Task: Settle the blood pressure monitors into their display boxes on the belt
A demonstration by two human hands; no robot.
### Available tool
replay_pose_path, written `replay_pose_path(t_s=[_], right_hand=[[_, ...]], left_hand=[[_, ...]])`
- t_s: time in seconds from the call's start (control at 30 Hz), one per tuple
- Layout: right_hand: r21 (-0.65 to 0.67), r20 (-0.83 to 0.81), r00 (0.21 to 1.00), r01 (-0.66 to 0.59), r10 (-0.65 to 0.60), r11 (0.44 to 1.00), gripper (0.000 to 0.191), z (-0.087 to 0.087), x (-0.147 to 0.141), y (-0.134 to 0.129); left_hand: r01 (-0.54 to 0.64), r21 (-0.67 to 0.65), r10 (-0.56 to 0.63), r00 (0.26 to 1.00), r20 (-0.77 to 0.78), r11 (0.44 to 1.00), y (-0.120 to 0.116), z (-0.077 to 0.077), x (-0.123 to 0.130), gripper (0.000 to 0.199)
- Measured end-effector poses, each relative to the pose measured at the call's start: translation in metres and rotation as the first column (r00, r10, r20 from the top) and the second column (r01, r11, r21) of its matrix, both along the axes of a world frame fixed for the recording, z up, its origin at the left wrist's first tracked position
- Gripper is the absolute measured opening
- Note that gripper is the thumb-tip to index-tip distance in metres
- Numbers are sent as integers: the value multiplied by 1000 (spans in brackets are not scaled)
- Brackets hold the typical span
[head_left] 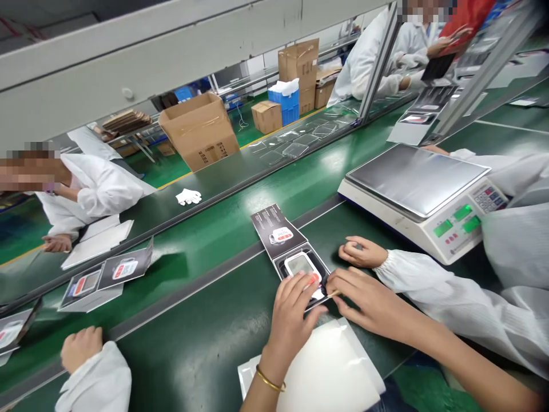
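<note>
At far left, lying open on the green belt (238, 214), a printed box (124, 269) with its panels folded back, probably so as to leave its contents in view. Just nearer, on the bench (193, 343), a co-worker's loosely curled hand (81, 348), resting beside the dividing strip. Farther off, a white glove (189, 197), lying flat, apart from the boxes. At the centre, a hinged box (278, 229), placed at a slant across the strip, with the lid laid back away from the body, perhaps to give both hands free access to the tray half. In that tray, face up, a white-and-red device (302, 266) with a grey screen. Over its near end, the left hand (291, 303), fingers close together and thumb spread apart toward the near edge, apparently to steady both device and box; impossible to tell how firmly. Underneath the wrists, white plastic sheets or bags (330, 369), flat at the bench edge, within easy reach. At the box's right edge, the right hand (358, 294), its grip seemingly pinching a slim tan stick (334, 293) between thumb and fingertips, likely for fine control close to the tray. Just beyond, another co-worker's curled hand (362, 252). Farther right, a digital scale (416, 177), plate bare, with lit displays facing the near side, presumably for easy reading.
</note>
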State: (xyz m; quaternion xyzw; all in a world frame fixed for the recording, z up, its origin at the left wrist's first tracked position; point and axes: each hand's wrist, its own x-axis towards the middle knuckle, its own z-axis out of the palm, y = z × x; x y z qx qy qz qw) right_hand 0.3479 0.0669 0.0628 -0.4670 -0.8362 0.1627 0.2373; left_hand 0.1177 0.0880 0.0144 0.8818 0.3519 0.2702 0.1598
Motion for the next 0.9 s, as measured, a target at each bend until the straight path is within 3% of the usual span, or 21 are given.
replay_pose_path(t_s=[0.07, 0.17, 0.3, 0.37, 0.43, 0.53, 0.6, 0.67, 0.73, 0.77, 0.83, 0.9], right_hand=[[80, -27, 998, 63, -61, 995, 13, -2, -2, -3], [120, -104, 989, 115, -103, 986, 17, -7, -6, -16], [12, -33, 999, -3, 3, 1000, 40, -23, -23, -38], [-66, -29, 999, 36, -38, 997, 47, -31, -29, -45], [-172, -83, 990, 98, -113, 980, 46, -34, -28, -50], [-317, -167, 963, 150, -211, 936, 34, -31, -12, -55], [-372, -165, 960, 152, -227, 916, 21, -30, 2, -59], [-409, -105, 977, 128, -186, 904, 17, -32, 12, -63], [-442, -36, 992, 95, -124, 892, 18, -36, 16, -66], [-456, -14, 995, 81, -98, 886, 18, -39, 17, -67], [-474, 12, 999, 50, -50, 879, 18, -43, 15, -68], [-472, 50, 999, 18, 6, 882, 18, -47, 14, -70]], left_hand=[[-27, 15, 26, 1000, 9, 1000, -1, -3, 2, 42], [-17, 31, 17, 1000, 8, 999, -3, -5, 2, 43], [-23, 47, 23, 1000, 11, 999, -6, -6, -3, 51], [-56, 75, 56, 998, -5, 996, -7, -6, -12, 55], [-85, 127, 94, 994, -61, 988, -9, -6, -34, 57], [-107, 245, 156, 969, -190, 964, -16, 0, -89, 52], [-139, 332, 225, 945, -238, 933, -23, 5, -127, 52], [-225, 412, 326, 925, -195, 883, -33, 10, -148, 55], [-279, 432, 362, 924, -122, 858, -48, 11, -142, 58], [-251, 409, 323, 939, -116, 877, -56, 9, -129, 58], [-55, 287, 122, 968, -219, 956, -72, 1, -90, 54], [151, 153, -98, 947, -307, 977, -84, -12, -51, 56]])
